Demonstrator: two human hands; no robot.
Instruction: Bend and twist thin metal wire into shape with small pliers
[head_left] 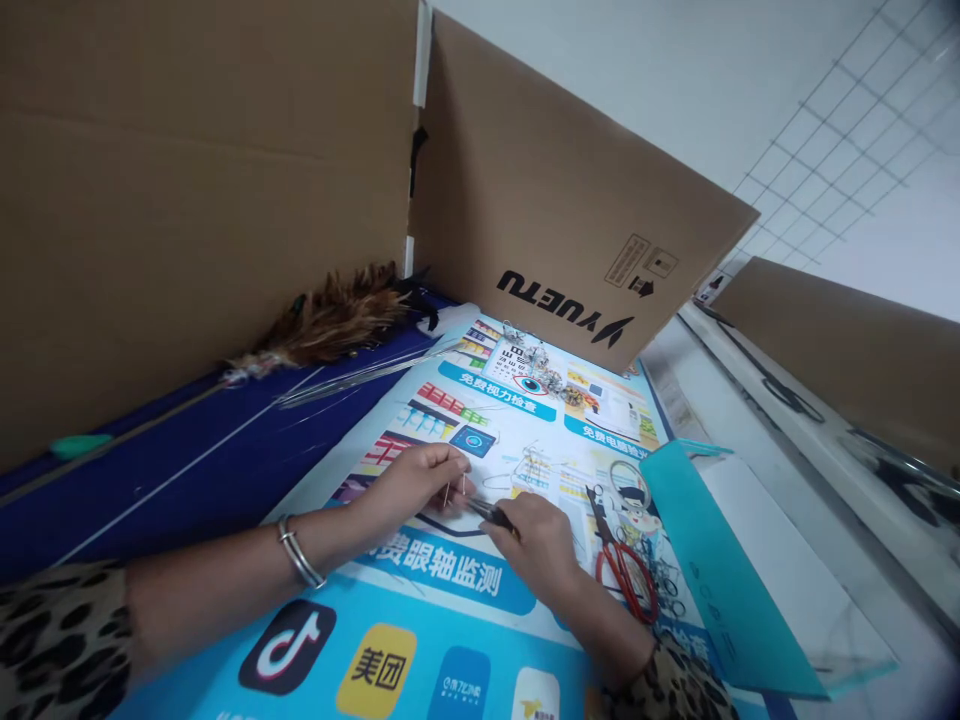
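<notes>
My left hand (429, 478) is closed in a pinch on a thin piece of wire (448, 493), whose ends stick out below the fingertips. Wrapped in my right hand (541, 545) is a pair of pliers (489, 511); its jaws point left and reach the wire near my left fingertips. Whether the jaws grip the wire I cannot tell. Several loose bent wire pieces (534, 465) lie just beyond my right hand. To the right of that hand rest red-handled scissors (628, 580), with a ring of coiled wire (630, 480) above them.
A printed poster mat (450, 620) covers the work surface. Tangled wire forms (551, 375) lie at its far end. Cardboard panels (540, 190) stand behind and at left. A teal-and-white box (712, 570) sits at right. Brown feathers (330, 315) and long thin wires (345, 378) lie at left.
</notes>
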